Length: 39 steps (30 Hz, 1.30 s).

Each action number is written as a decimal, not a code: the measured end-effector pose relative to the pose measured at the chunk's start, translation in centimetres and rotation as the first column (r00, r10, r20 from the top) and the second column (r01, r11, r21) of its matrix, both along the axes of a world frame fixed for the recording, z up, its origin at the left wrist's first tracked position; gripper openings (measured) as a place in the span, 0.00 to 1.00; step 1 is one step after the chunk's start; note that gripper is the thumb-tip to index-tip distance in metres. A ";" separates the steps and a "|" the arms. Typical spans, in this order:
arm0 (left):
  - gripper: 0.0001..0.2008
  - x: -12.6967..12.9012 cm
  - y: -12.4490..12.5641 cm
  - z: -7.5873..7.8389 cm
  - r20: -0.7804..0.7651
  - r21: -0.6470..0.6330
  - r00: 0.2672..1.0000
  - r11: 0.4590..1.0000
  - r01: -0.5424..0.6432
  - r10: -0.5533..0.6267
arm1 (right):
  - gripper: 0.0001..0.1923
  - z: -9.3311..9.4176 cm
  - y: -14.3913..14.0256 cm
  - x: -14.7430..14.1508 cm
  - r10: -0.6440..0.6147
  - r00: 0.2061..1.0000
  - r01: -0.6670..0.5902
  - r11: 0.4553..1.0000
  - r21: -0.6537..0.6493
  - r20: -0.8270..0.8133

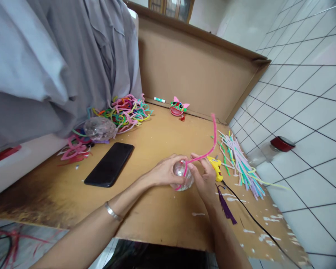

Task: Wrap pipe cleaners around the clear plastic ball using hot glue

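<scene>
My left hand (pixel 166 170) curls round the clear ball (pixel 179 169); my right hand (pixel 205 177) pinches the pink pipe cleaner (pixel 214 138), best kept taut.

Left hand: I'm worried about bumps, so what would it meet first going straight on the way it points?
Besides the ball it holds, the left hand would probably meet the right hand first, or the pink strip pinched there; depth is unclear from one view.
</scene>
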State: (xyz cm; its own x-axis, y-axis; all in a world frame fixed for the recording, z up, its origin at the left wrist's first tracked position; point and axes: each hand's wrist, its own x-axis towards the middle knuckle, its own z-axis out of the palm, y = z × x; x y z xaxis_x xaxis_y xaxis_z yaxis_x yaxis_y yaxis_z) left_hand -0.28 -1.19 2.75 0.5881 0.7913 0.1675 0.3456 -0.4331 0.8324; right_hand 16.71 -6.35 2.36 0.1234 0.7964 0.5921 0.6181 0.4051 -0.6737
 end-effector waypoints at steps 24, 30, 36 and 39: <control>0.34 -0.1 -0.3 0.1 -0.054 0.079 0.997 0.995 0.062 -0.058 | 0.10 0.6 -0.3 0.2 -0.084 0.987 0.105 0.983 0.151 -0.141; 0.34 -0.1 -0.2 0.0 -0.054 0.066 0.998 0.997 0.048 -0.044 | 0.09 1.1 -0.5 0.5 -0.099 0.962 0.142 0.977 0.161 -0.253; 0.34 0.0 -0.1 -0.1 -0.038 0.040 0.999 0.999 0.038 -0.036 | 0.07 1.4 -1.2 0.5 0.027 0.905 0.053 0.983 0.176 -0.425; 0.33 0.0 -0.1 0.0 -0.044 0.039 0.998 0.998 0.047 -0.045 | 0.06 1.5 -1.6 0.3 0.083 0.883 0.011 0.980 0.198 -0.462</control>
